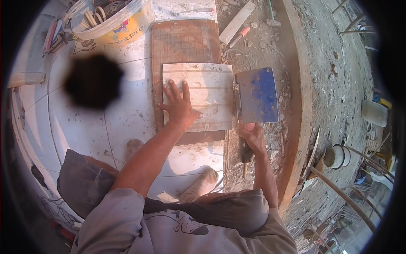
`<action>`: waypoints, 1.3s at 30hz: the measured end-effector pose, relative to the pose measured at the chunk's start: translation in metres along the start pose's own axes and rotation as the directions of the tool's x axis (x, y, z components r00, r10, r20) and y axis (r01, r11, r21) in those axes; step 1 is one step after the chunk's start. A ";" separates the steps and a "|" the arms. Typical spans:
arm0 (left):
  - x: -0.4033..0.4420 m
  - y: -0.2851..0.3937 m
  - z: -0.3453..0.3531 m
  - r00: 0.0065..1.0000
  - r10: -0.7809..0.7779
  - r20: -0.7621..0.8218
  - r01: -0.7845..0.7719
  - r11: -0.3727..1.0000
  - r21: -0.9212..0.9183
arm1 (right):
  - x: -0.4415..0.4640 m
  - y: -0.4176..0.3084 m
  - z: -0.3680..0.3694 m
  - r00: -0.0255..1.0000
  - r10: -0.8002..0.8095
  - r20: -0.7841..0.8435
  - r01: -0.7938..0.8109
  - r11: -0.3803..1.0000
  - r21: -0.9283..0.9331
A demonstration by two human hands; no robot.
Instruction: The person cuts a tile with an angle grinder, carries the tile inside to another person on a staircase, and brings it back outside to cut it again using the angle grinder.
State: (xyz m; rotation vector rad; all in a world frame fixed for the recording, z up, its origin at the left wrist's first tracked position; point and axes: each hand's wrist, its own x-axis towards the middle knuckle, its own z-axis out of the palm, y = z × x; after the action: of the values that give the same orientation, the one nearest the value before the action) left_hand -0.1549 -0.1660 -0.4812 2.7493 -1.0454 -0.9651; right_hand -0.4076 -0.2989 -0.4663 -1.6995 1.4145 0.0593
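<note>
Fingers spread, my left hand (179, 111) lies flat on a pale, dusty tile (209, 99) with lengthwise ridges or grooves. The tile rests on a brown board (186, 40) laid over the white tiled floor. At the tile's right edge, my right hand (253, 137) is wrapped round the dark handle of a handheld power tile cutter (256, 95). Its blue, scuffed base plate faces up, with several screws showing. I cannot see its blade clearly. A cable runs near the cutter, partly hidden by the tile and the plate.
A yellow-and-white paint bucket (122, 29) holding cable and tools stands at upper left. Beyond the floor's edge lies rubble with a plank (237, 22) and a red-handled tool (240, 37). A long raised ledge (298, 106) runs down the right. A dark blot hides part of the left.
</note>
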 end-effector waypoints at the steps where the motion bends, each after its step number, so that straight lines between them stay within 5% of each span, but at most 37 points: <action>1: 0.000 0.000 0.000 1.000 -0.001 0.000 0.001 1.000 0.000 | 0.001 0.001 0.000 0.999 0.033 0.013 -0.033 0.999 0.001; 39: 0.001 0.001 -0.003 1.000 0.006 0.027 -0.006 1.000 -0.002 | 0.020 -0.010 -0.001 0.997 -0.079 -0.007 0.079 0.994 0.073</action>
State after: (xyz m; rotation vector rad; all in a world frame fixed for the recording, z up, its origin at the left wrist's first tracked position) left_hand -0.1533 -0.1680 -0.4795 2.7375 -1.0556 -1.0052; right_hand -0.3933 -0.3149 -0.4712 -1.6939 1.3347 -0.0396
